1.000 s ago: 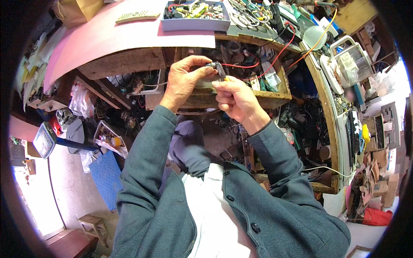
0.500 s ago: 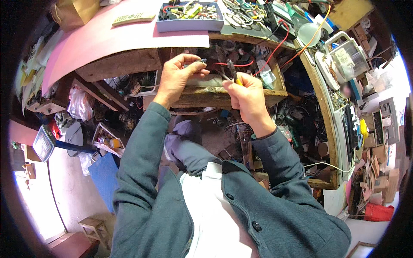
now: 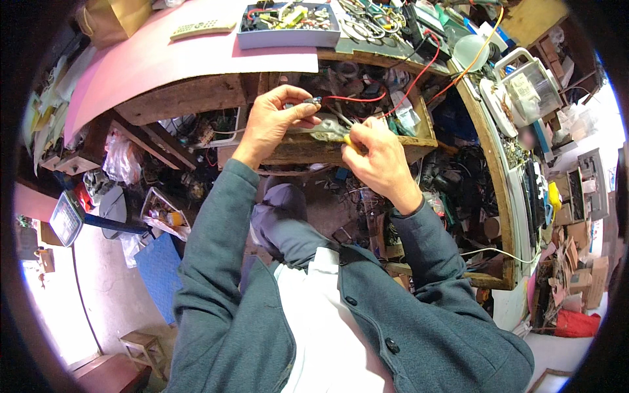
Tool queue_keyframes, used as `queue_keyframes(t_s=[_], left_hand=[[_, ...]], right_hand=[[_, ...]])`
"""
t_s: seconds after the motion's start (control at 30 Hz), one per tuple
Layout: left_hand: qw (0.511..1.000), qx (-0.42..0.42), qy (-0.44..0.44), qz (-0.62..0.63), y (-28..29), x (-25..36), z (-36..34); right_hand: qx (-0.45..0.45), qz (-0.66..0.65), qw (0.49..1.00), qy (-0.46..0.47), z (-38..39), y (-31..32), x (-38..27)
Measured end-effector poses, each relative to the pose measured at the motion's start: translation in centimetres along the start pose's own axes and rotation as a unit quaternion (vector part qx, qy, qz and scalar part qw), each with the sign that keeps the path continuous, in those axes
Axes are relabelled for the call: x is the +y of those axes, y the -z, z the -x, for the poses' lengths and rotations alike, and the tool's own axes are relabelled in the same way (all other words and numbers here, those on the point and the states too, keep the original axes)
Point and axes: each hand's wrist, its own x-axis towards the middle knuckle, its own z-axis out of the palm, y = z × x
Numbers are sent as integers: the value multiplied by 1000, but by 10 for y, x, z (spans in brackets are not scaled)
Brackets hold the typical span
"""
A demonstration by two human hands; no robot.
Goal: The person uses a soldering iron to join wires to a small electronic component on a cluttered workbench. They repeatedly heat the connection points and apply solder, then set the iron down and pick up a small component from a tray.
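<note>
Item, your left hand (image 3: 270,124): thumb and fingertips narrowed in a pinch on a small dark part (image 3: 313,101), its tip standing out to the right of the fingers, presumably so that it can be seen and reached; its exact kind is too small to tell. Item, a red wire (image 3: 360,99), running in from the right of that hand, its end at the part—whether joined, you cannot tell from here. Item, your right hand (image 3: 383,157): fingers curled round a pliers-like tool (image 3: 343,119) with yellow on its grip, the metal end aimed up and left, toward the left hand; the closed fist likely gives a firm hold. Item, a wooden drawer (image 3: 314,152), below both hands, perhaps handy for catching anything dropped. Item, a blue-grey box of small parts (image 3: 288,37), beyond your left hand—probably set there for easy picking. Item, a pale remote control (image 3: 203,28), farther left of that box, lying on a pink sheet (image 3: 164,65), which may serve as a bench cover.
</note>
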Motion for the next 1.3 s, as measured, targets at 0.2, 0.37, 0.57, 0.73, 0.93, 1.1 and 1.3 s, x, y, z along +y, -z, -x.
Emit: queue_keyframes(t_s=[0.2, 0.37, 0.57, 0.73, 0.93, 1.1, 1.3], left_hand=[[999, -27, -20, 24, 5, -6, -2], [999, -35, -34, 7, 7, -8, -3], [999, -31, -31, 4, 5, -8, -2], [999, -36, -34, 2, 4, -7, -2], [999, -33, -31, -21, 4, -6, -2], [999, -37, -26, -26, 5, -6, -1], [999, -39, -21, -16, 4, -4, -1]], right_hand=[[52, -82, 994, -50, -11, -21, -6], [73, -70, 993, -60, -11, -30, -6], [52, -91, 992, -77, -9, -29, -2], [51, -96, 992, -71, -11, -29, -1], [22, -143, 986, -80, -13, -29, 5], [-20, -248, 961, -122, -15, -27, 8], [-109, -473, 836, -257, -17, -22, 7]])
